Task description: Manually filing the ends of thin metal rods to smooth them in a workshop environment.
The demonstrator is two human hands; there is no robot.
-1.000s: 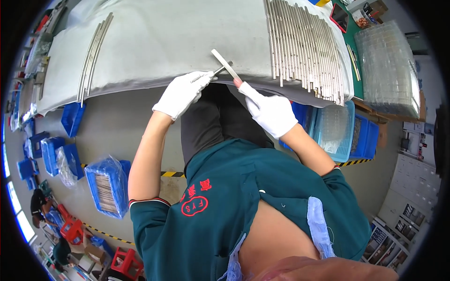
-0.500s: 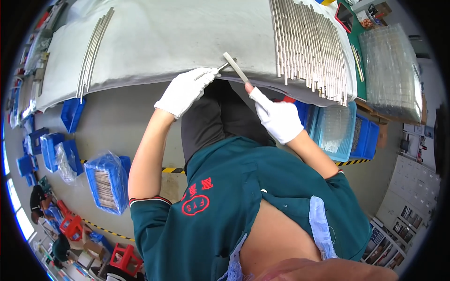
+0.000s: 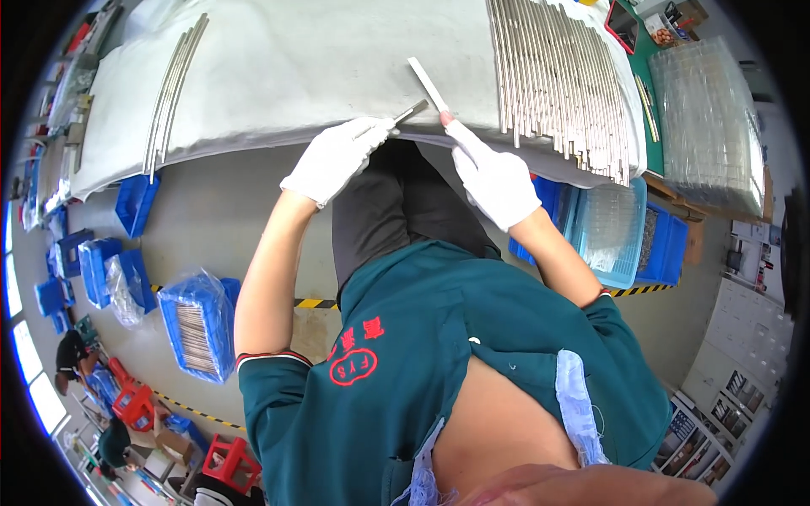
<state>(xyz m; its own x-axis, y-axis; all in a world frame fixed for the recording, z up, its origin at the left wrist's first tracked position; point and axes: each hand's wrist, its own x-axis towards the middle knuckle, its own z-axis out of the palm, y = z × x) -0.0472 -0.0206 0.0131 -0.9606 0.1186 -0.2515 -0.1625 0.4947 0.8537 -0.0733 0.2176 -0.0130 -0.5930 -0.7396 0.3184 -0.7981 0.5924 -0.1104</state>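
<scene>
While the gloved left hand (image 3: 337,156) pinches one end of a short metal strip (image 3: 411,111) at the near edge of the grey-covered table (image 3: 337,59), the gloved right hand (image 3: 494,177) has swung its flat file (image 3: 428,83) from beside the strip up and away over the cloth, fingers clasped round the handle. A filing stroke looks finished. Steel rods (image 3: 557,76) lie beyond the right hand.

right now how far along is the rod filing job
Possibly done: a few rods lie apart at the cloth's left. In hand: the left hand pinches one short metal piece while the right hand works a flat file on it. Probably left: the big rod batch on the right.
</scene>
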